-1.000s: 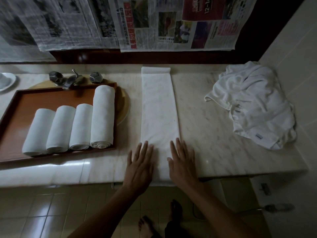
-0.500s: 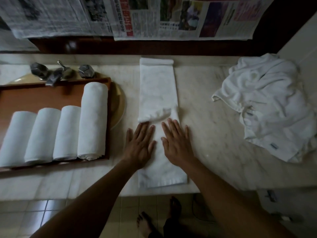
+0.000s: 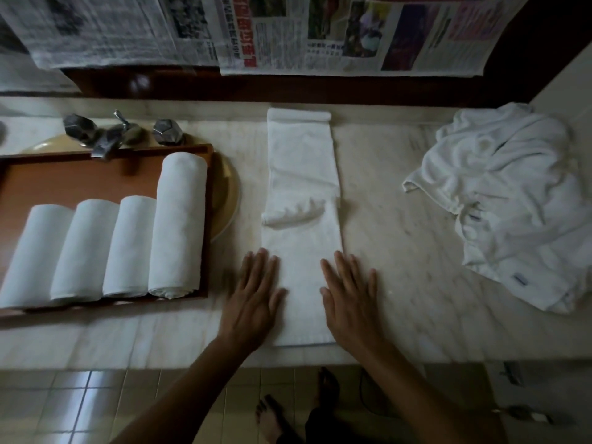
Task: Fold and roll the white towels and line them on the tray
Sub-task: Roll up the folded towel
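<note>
A pale marble counter runs beneath newspaper sheets hung on the wall. At its right end lies a heap of unfolded white towels. At the left, a brown wooden tray sits over a yellowish basin and holds four rolled towels side by side, the rightmost the longest. Between tray and heap, a towel folded into a long strip stretches from the wall to the near counter edge, with a bunched ridge across its middle. The left hand, slightly blurred, and the right hand lie flat with straight fingers on the strip's near end, one at each side edge, grasping nothing. A metal faucet stands behind the tray.
</note>
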Demonstrator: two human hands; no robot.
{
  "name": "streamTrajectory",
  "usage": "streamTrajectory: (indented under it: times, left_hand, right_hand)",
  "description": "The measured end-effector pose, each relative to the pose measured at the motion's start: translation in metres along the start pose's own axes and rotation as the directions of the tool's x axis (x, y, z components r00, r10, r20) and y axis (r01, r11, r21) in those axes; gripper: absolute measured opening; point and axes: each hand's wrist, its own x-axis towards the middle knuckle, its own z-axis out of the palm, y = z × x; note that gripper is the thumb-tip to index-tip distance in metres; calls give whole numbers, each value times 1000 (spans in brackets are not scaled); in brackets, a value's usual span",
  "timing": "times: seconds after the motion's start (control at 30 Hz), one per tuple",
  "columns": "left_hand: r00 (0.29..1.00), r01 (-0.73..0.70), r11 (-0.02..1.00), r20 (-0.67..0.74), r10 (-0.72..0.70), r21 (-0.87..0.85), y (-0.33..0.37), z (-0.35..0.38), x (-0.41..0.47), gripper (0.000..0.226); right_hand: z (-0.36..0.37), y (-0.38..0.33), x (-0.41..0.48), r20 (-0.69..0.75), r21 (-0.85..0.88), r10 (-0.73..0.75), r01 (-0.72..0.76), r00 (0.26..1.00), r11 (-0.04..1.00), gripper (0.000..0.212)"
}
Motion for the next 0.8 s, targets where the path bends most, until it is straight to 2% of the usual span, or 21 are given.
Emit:
streamTrajectory:
  times: [0.1, 0.17, 0.2, 0.27, 0.33, 0.4, 0.63, 0.73, 0.8]
  left_hand:
    - [997, 61, 998, -44, -61, -6, -10, -8, -16, 66]
    - [991, 90, 996, -94, -92, -25, 4, -12, -36, 61]
    - [990, 60, 998, -128, -64, -37, 15, -13, -49, 58]
    - [988, -87, 996, -129, 83, -30, 33, -6, -78, 51]
    - [967, -245, 969, -61, 246, 21, 33, 11, -101, 47]
    - [950, -308, 950, -33, 310, 52, 25, 19, -113, 48]
    - [937, -349, 937, 7, 349, 37, 21, -9, -114, 52]
    - [936, -351, 935, 17, 351, 43, 14, -13, -110, 40]
    - [959, -282, 959, 4, 282, 13, 14, -17, -110, 29]
  right_hand:
    - [-7, 14, -14, -31, 29, 68, -67, 997, 997, 57]
    - [-11, 16, -29, -62, 119, 41, -34, 997, 992, 56]
    - [-12, 13, -39, -74, 168, 9, 3, 997, 986, 55]
    - [-11, 7, -64, -83, 225, -92, 109, 992, 968, 54]
    - [-4, 1, -90, -77, 197, -220, 231, 972, 953, 55]
    - [5, 1, -111, -67, 118, -287, 293, 956, 949, 55]
    - [-2, 4, -120, -197, 53, -266, 282, 943, 958, 32]
    - [-15, 6, -113, -148, 129, -284, 303, 947, 944, 27]
    - [-25, 7, -109, -59, 256, -210, 218, 976, 942, 23]
